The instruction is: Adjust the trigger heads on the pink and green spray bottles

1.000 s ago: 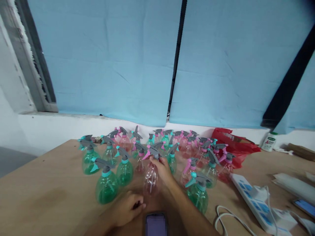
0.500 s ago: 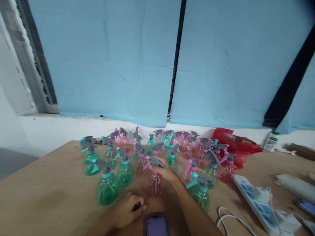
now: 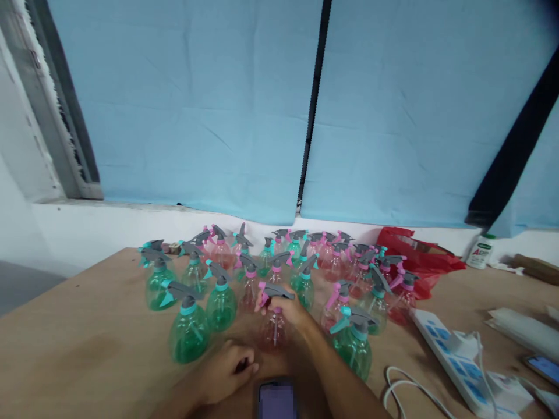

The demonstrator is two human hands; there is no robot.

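My right hand clamps the pink spray bottle by the neck, steadying it upright at the bottle cluster's six o'clock edge. My left hand rests curled shut on the tabletop, at the bottle's seven o'clock.

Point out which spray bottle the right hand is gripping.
The pink spray bottle at the front centre: the right hand wraps its neck under the grey head. No hand touches the other bottles.
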